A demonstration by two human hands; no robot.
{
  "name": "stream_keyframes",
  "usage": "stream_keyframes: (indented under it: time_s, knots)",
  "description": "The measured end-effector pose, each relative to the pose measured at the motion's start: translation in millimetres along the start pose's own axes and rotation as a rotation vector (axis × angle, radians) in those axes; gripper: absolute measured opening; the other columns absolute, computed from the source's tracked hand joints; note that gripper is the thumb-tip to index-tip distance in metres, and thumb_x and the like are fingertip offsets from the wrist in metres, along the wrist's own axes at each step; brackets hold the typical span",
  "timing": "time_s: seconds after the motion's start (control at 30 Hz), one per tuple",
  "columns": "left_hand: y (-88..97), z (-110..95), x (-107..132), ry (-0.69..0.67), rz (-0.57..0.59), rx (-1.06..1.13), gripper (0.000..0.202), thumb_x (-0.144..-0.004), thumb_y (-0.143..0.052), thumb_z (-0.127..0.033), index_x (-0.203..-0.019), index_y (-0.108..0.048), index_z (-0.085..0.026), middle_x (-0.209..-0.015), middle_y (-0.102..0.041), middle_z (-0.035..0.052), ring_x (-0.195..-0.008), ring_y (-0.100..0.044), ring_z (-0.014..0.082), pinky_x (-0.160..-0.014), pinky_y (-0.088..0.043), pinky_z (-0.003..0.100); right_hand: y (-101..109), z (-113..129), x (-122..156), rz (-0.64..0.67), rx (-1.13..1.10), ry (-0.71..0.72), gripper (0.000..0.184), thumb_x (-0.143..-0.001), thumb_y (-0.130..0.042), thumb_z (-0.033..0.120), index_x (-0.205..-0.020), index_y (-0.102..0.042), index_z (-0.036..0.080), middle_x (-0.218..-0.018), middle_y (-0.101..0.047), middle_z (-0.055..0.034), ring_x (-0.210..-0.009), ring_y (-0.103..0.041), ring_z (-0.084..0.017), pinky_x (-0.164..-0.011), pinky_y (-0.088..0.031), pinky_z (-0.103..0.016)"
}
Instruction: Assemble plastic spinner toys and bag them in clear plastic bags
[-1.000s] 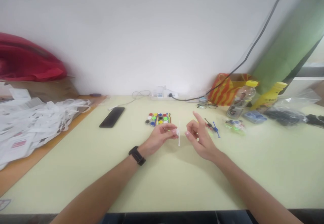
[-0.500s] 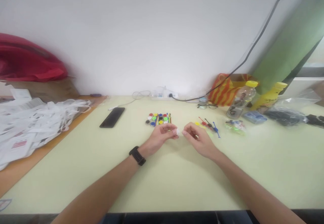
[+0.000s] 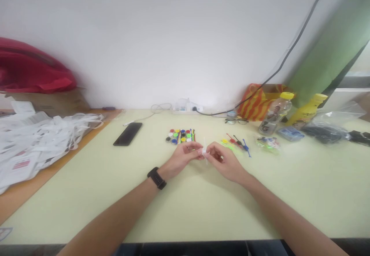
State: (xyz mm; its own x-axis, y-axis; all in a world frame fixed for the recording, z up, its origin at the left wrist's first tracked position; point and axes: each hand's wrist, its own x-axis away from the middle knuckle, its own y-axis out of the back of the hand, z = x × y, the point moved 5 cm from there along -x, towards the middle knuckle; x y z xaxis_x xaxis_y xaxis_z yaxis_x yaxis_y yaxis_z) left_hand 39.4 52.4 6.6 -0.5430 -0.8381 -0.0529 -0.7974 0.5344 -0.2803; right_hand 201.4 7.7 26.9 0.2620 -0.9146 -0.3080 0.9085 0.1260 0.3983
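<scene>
My left hand, with a black watch on its wrist, and my right hand meet fingertip to fingertip over the pale green table. Both pinch a small white piece with a thin white stick through it. Just behind them lies a cluster of small coloured round caps, and to the right several small coloured spinning tops with thin stems.
A black phone lies at the left rear. White bags pile up at the far left on a brown board. At the right rear stand a clear bottle, a yellow bottle, glasses and a power strip.
My right hand, which had its forefinger raised and fingers apart, has closed and moved left until it pinches the white piece together with my left hand.
</scene>
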Motion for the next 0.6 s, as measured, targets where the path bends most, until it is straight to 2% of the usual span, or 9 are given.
stream_keyframes:
  time_s: [0.07, 0.2, 0.23, 0.27, 0.3, 0.37, 0.4, 0.47, 0.6]
  knots:
    - [0.1, 0, 0, 0.0, -0.006, -0.003, 0.03, -0.08, -0.085, -0.033, -0.1, -0.074, -0.014, -0.092, -0.071, 0.0055, -0.081, -0.069, 0.016, -0.083, -0.053, 0.032, 2, 1, -1, -0.032, -0.03, 0.001, 0.028, -0.097, -0.058, 0.05, -0.098, -0.056, 0.023, -0.067, -0.051, 0.0035, -0.058, -0.043, -0.014, -0.053, -0.033, -0.027]
    - [1.0, 0, 0, 0.005, -0.017, -0.02, 0.032, -0.079, -0.086, -0.034, -0.101, -0.074, -0.014, -0.088, -0.07, 0.0046, -0.08, -0.07, 0.0162, -0.083, -0.053, 0.032, 11, 2, -1, -0.14, -0.206, -0.037, 0.038, -0.096, -0.06, 0.051, -0.123, -0.05, 0.026, -0.072, -0.049, 0.0052, -0.06, -0.042, -0.014, -0.055, -0.033, -0.027]
    - [1.2, 0, 0, 0.005, -0.018, -0.024, 0.032, -0.079, -0.086, -0.034, -0.101, -0.074, -0.013, -0.087, -0.07, 0.0047, -0.08, -0.07, 0.0163, -0.082, -0.053, 0.032, 12, 2, 0, -0.153, -0.253, -0.049, 0.035, -0.097, -0.059, 0.051, -0.12, -0.053, 0.026, -0.074, -0.048, 0.0046, -0.06, -0.041, -0.013, -0.055, -0.032, -0.027]
    - [1.4, 1, 0, 0.005, -0.02, -0.027, 0.032, -0.08, -0.085, -0.034, -0.101, -0.074, -0.013, -0.087, -0.07, 0.0047, -0.08, -0.07, 0.0162, -0.082, -0.053, 0.032, 13, 3, 0, -0.123, -0.294, -0.061, 0.029, -0.098, -0.056, 0.052, -0.109, -0.058, 0.025, -0.074, -0.048, 0.0036, -0.06, -0.039, -0.013, -0.055, -0.032, -0.027]
    - [1.6, 1, 0, 0.004, -0.022, -0.028, 0.032, -0.08, -0.085, -0.033, -0.101, -0.073, -0.013, -0.088, -0.07, 0.0046, -0.08, -0.07, 0.0159, -0.082, -0.053, 0.032, 11, 4, 1, -0.051, -0.33, -0.068, 0.033, -0.1, -0.052, 0.053, -0.092, -0.062, 0.023, -0.071, -0.047, 0.0025, -0.059, -0.038, -0.013, -0.055, -0.031, -0.028]
    - [2.0, 0, 0, 0.002, -0.029, -0.021, 0.031, -0.08, -0.085, -0.033, -0.101, -0.073, -0.013, -0.089, -0.069, 0.0043, -0.079, -0.069, 0.0151, -0.081, -0.053, 0.031, 5, 7, 3, 0.145, -0.392, -0.058, 0.058, -0.104, -0.041, 0.054, -0.057, -0.05, 0.02, -0.06, -0.039, 0.0012, -0.056, -0.036, -0.013, -0.056, -0.029, -0.031]
    - [2.1, 0, -1, 0.0, -0.032, -0.017, 0.031, -0.08, -0.085, -0.033, -0.101, -0.074, -0.013, -0.089, -0.069, 0.0041, -0.078, -0.069, 0.0149, -0.081, -0.053, 0.03, 2, 8, 4, 0.22, -0.41, -0.043, 0.066, -0.105, -0.038, 0.054, -0.048, -0.041, 0.02, -0.056, -0.035, 0.0011, -0.055, -0.035, -0.014, -0.057, -0.029, -0.032]
    - [2.3, -1, -1, -0.002, -0.038, -0.01, 0.031, -0.079, -0.086, -0.032, -0.101, -0.074, -0.013, -0.089, -0.068, 0.0039, -0.078, -0.069, 0.0146, -0.08, -0.053, 0.03, 3, 9, 3, 0.231, -0.399, -0.01, 0.068, -0.104, -0.039, 0.054, -0.045, -0.035, 0.02, -0.053, -0.032, 0.0015, -0.054, -0.032, -0.013, -0.057, -0.027, -0.033]
    - [1.1, -2, 0, -0.005, -0.028, -0.009, 0.031, -0.079, -0.086, -0.033, -0.1, -0.074, -0.013, -0.088, -0.069, 0.0047, -0.078, -0.068, 0.0146, -0.08, -0.053, 0.03, 10, 1, -3, 0.002, -0.223, -0.033, 0.044, -0.095, -0.061, 0.053, -0.068, -0.05, 0.021, -0.061, -0.042, 0.0035, -0.056, -0.034, -0.012, -0.054, -0.026, -0.029]
